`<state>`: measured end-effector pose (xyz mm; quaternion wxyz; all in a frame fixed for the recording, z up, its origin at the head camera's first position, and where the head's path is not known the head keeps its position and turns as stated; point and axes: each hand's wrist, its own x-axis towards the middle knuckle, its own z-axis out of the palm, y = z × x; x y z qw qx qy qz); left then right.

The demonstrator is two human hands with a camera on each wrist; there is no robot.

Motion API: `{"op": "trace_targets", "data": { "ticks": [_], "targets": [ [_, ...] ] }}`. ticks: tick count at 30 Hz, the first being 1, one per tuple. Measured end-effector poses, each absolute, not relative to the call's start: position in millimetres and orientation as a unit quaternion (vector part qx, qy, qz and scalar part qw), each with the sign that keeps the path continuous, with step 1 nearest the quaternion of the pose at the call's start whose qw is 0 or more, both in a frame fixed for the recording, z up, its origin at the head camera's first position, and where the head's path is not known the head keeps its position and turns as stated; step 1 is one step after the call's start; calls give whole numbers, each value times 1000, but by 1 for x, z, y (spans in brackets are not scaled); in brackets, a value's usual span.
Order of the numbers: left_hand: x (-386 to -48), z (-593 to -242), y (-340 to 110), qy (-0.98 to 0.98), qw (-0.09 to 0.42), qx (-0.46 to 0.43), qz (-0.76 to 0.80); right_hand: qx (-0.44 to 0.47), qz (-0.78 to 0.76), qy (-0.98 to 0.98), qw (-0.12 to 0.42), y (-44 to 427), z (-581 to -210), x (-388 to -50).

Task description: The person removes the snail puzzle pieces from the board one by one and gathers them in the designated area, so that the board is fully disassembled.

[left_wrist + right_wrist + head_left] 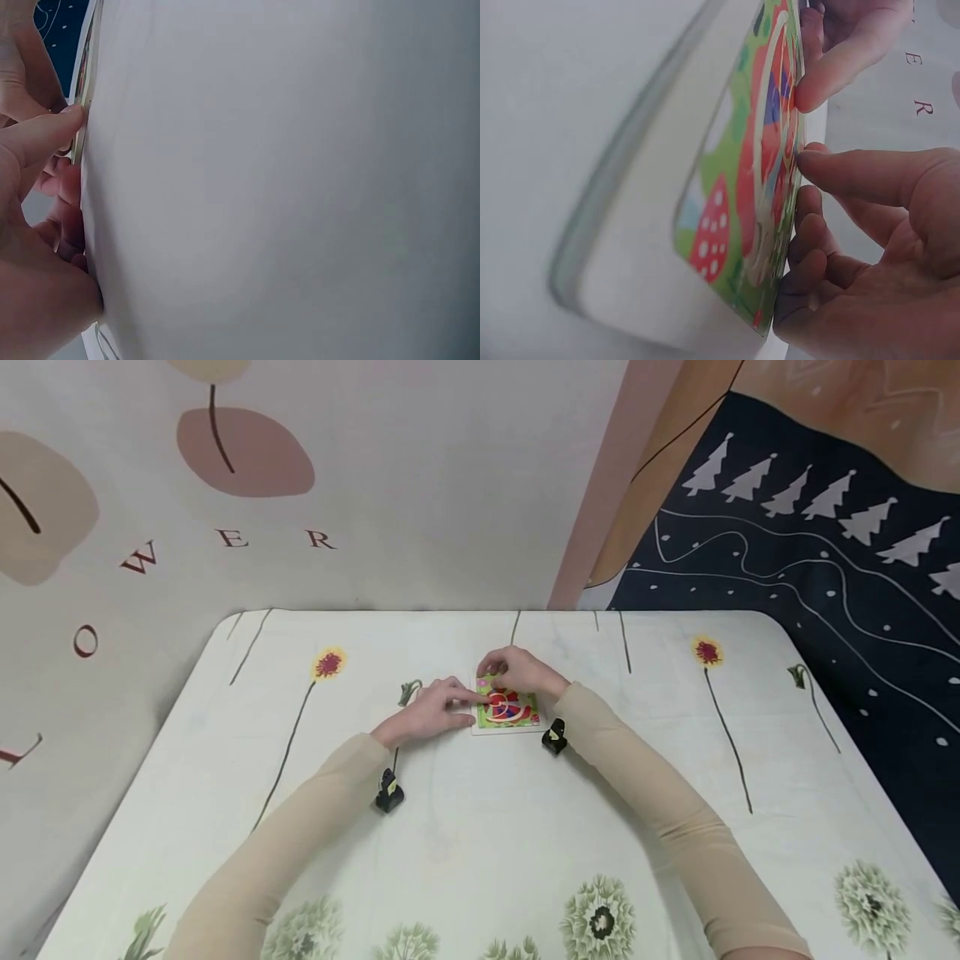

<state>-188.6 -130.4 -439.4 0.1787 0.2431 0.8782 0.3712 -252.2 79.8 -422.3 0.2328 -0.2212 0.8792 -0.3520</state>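
A square board (510,722) with a colourful red, blue and green picture lies on the table, its pale border and a strawberry print visible in the right wrist view (715,217). From the left, my left hand (431,710) reaches it with the index finger extended onto the picture and the thumb near its left edge. My right hand (521,671) is over the upper left part, fingers bent down and touching the board. In the right wrist view, a gap separates that hand's thumb (862,176) from its lower fingers. Any small piece under the fingertips is hidden.
A white tablecloth (465,827) with printed flowers covers the table. Beyond its far edge hangs a light printed cloth (450,485), with a dark tree-patterned cloth (787,543) on the right. Small black devices (389,792) sit at both wrists.
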Motion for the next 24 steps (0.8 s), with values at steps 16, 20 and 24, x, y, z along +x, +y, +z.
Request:
{"op": "trace_targets", "data": {
  "ticks": [16, 20, 24],
  "targets": [
    [-189, -441, -130, 878, 179, 255, 363, -226, -373, 862, 258, 84, -422, -251],
    [-189, -440, -129, 881, 178, 254, 358, -224, -384, 856, 266, 84, -421, -251],
    [-190, -440, -129, 883, 180, 252, 353, -226, -389, 853, 265, 84, -421, -250]
  ]
}}
